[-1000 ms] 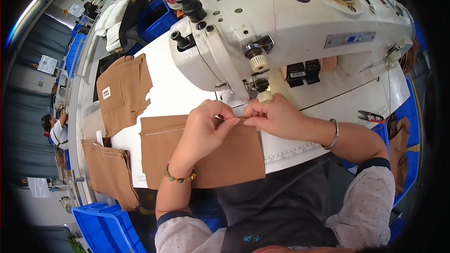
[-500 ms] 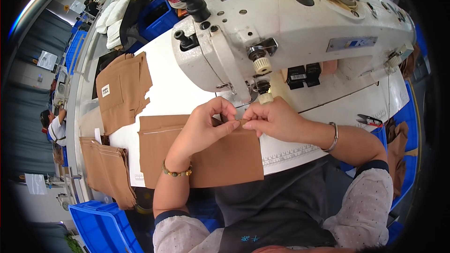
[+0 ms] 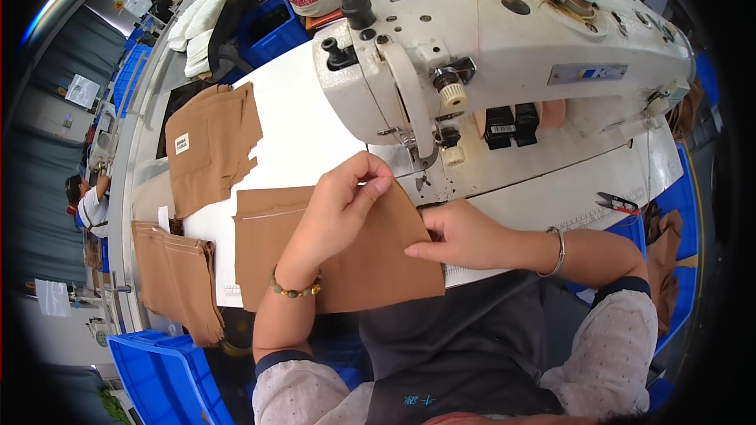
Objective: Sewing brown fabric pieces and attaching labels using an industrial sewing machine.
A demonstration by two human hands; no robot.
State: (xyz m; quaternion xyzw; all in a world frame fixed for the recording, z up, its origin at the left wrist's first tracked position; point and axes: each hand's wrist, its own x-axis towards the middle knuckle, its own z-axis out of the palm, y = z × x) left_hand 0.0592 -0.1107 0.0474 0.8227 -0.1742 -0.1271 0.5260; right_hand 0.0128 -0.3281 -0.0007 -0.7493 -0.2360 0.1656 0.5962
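Observation:
A brown fabric piece lies in front of me, hanging slightly over the table's front edge. Its far right corner is raised in a pinch of my left hand, thumb against forefinger. My right hand grips the right edge of the same piece, thumb on top and fingers underneath, mostly hidden. A pale line of stitching runs across the cloth left of my left wrist. Just beyond my hands stands the white sewing machine, its needle area close to the raised corner.
Brown pocket pieces lie at the far left, and a stack of brown pieces nearer. Thread snips rest at the right. Blue bins stand beside the table. Small black boxes sit under the machine arm. Other people work beyond.
My left hand has lifted the cloth's far right corner. My right hand has moved from that corner nearer to me, down along the right edge. The view has shifted slightly.

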